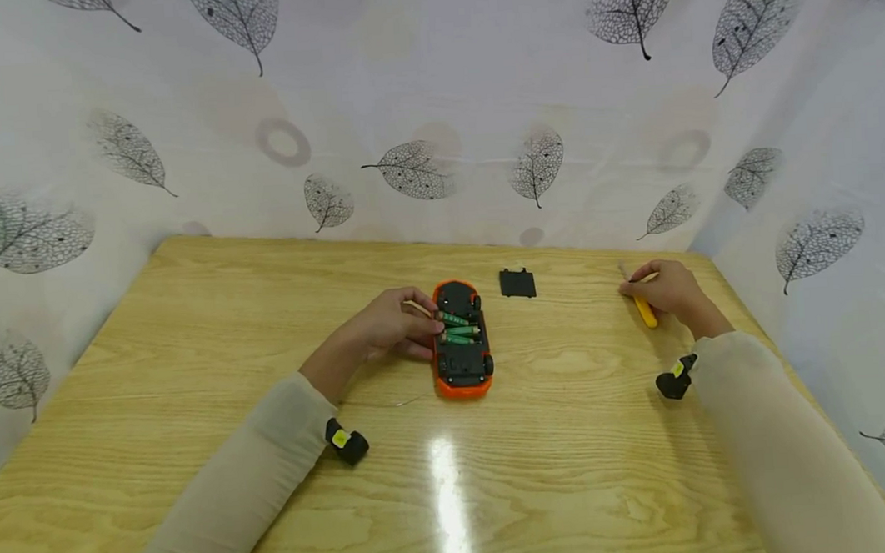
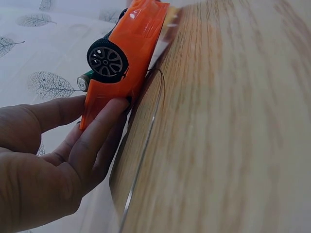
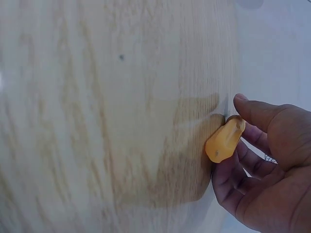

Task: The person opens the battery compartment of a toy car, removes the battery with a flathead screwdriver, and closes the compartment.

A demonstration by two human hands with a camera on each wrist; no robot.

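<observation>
An orange toy car (image 1: 464,384) lies upside down on the table, its black underside up. Several green batteries (image 1: 460,331) sit in its open compartment, some of them slanted. My left hand (image 1: 396,325) holds the car by its left side. In the left wrist view, fingertips press on the orange body (image 2: 131,43) near a wheel (image 2: 106,62), and one battery end (image 2: 83,82) sticks out above the edge. Far to the right, my right hand (image 1: 668,288) grips a screwdriver with a yellow handle (image 1: 645,311). The handle's butt end (image 3: 225,143) shows between thumb and fingers in the right wrist view.
A black battery cover (image 1: 517,283) lies flat behind and right of the car. A thin wire (image 1: 404,403) lies on the wooden table (image 1: 572,453) in front of the left hand. Leaf-printed cloth (image 1: 447,84) hangs along the table's back and sides.
</observation>
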